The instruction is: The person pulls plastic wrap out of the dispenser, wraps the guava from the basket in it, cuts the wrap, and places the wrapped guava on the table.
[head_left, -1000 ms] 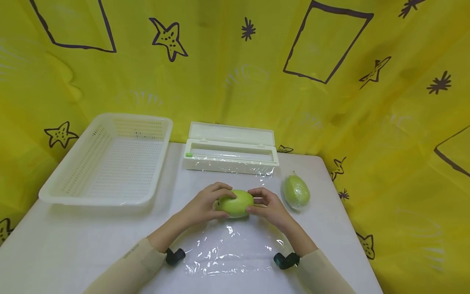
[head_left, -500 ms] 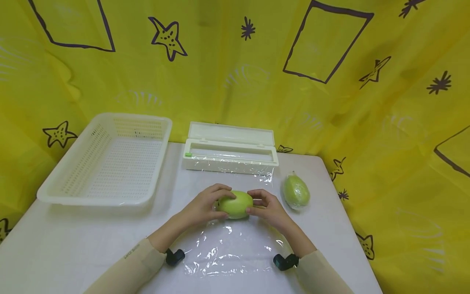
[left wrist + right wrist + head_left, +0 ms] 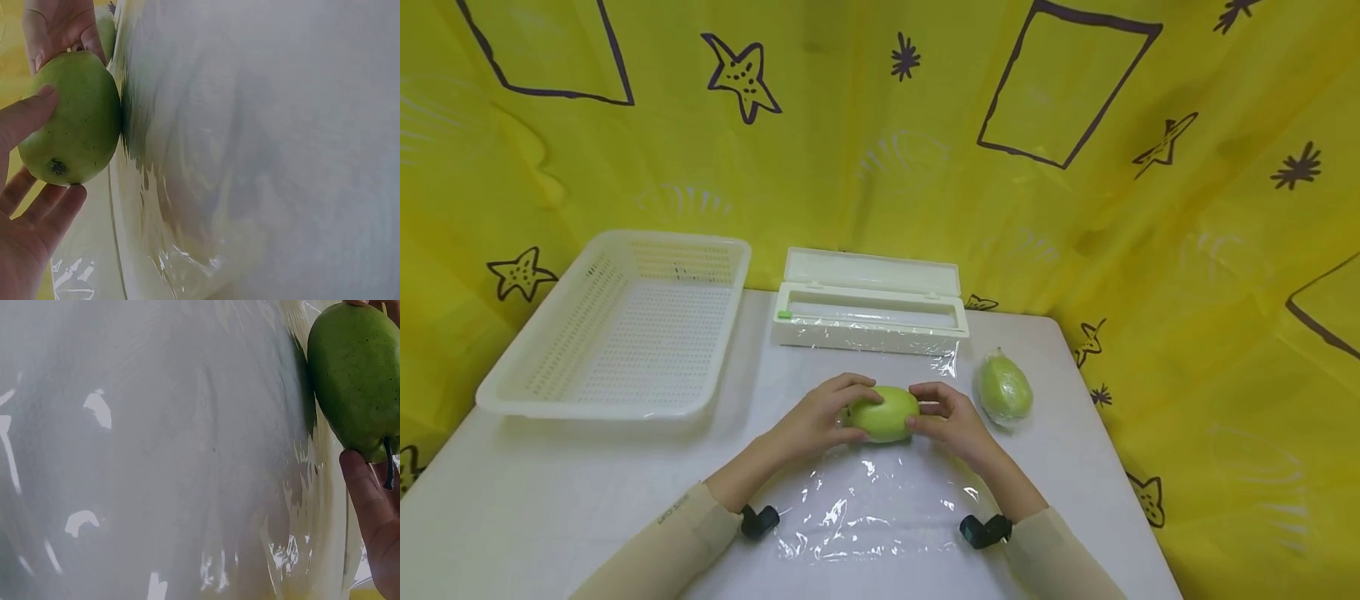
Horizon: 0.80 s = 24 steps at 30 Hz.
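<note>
A green pear (image 3: 886,415) lies on its side over a sheet of clear cling film (image 3: 861,508) spread on the table. My left hand (image 3: 818,418) holds its blossom end, the thumb on the near side and the fingers round the far side. At the stem end, my right hand (image 3: 953,427) grips it between thumb and fingers. The dark stem (image 3: 389,464) shows in the right wrist view, beside a fingertip. In the left wrist view the pear (image 3: 75,119) shows its brown blossom end, and its skin rests against the shiny film.
Behind the hands stands a white cling film dispenser (image 3: 872,340), lid raised, with film running from its front. A second pear (image 3: 1004,388), wrapped in film, lies to the right. A white plastic basket (image 3: 617,410) stands at the left. A yellow curtain (image 3: 850,150) hangs behind the table.
The pear and both hands have shifted very slightly away from me and to the right since half a second ago. Both hands keep their hold on the pear.
</note>
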Motion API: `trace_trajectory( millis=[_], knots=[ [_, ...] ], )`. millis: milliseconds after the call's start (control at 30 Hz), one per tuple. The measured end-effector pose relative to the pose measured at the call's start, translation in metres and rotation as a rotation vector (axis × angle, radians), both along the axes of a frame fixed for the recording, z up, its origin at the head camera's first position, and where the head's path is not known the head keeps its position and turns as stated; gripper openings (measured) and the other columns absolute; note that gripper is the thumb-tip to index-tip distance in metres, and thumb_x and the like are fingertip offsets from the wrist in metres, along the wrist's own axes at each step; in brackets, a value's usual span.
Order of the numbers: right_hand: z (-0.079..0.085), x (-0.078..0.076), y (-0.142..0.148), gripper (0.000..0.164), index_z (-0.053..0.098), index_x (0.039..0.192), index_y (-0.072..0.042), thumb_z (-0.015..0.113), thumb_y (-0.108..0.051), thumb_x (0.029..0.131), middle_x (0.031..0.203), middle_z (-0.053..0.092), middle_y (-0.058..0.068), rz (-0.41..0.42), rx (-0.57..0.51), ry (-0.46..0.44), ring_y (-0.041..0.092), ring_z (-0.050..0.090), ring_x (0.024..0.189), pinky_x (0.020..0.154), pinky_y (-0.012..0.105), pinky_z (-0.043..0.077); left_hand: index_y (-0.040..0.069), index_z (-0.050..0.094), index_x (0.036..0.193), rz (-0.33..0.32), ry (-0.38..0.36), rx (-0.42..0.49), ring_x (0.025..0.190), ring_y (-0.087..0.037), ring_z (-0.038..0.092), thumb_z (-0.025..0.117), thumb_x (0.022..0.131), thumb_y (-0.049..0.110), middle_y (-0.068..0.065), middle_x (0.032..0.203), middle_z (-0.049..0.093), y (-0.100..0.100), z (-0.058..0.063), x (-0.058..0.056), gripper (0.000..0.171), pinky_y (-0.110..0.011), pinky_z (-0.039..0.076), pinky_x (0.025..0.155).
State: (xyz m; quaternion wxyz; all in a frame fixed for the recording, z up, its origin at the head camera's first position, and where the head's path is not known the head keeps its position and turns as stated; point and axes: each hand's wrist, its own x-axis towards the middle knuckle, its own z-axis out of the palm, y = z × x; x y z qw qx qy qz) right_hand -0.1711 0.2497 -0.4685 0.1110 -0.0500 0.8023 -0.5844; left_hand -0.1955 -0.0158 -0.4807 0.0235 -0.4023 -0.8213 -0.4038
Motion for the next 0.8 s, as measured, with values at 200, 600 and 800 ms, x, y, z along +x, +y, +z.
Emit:
trace_trajectory(
  millis=[200, 600, 800],
  knots=[
    [0.000, 0.001, 0.000, 0.051, 0.057, 0.132, -0.002, 0.077, -0.008, 0.086, 0.136, 0.057, 0.019, 0.001, -0.020, -0.022, 0.034, 0.061, 0.118, 0.091, 0.029, 0.054, 0.023, 0.064, 0.125, 0.011, -0.014, -0.018, 0.134, -0.028, 0.048, 0.084, 0.080, 0.022, -0.009, 0.146, 0.049, -0.001, -0.002, 0.000, 0.050, -0.043, 0.043, 0.110],
    [0.017, 0.033, 0.016, 0.064, 0.048, 0.143, -0.007, 0.077, -0.020, 0.087, 0.147, 0.050, 0.015, -0.015, 0.172, 0.076, 0.037, 0.049, 0.134, 0.108, 0.049, 0.044, 0.027, 0.064, 0.125, 0.115, 0.045, -0.005, 0.132, -0.025, 0.048, 0.084, 0.080, 0.024, -0.003, 0.144, 0.050, -0.039, 0.005, 0.037, 0.049, -0.048, 0.045, 0.106],
    [0.021, 0.071, 0.035, 0.064, 0.054, 0.140, -0.016, 0.082, -0.026, 0.083, 0.140, 0.057, 0.005, 0.047, 0.405, 0.309, 0.032, 0.055, 0.127, 0.100, 0.047, 0.052, 0.031, 0.065, 0.121, 0.085, 0.147, -0.104, 0.125, -0.021, 0.052, 0.081, 0.083, 0.028, 0.001, 0.139, 0.054, -0.066, 0.000, 0.077, 0.041, -0.039, 0.053, 0.094]
  ],
)
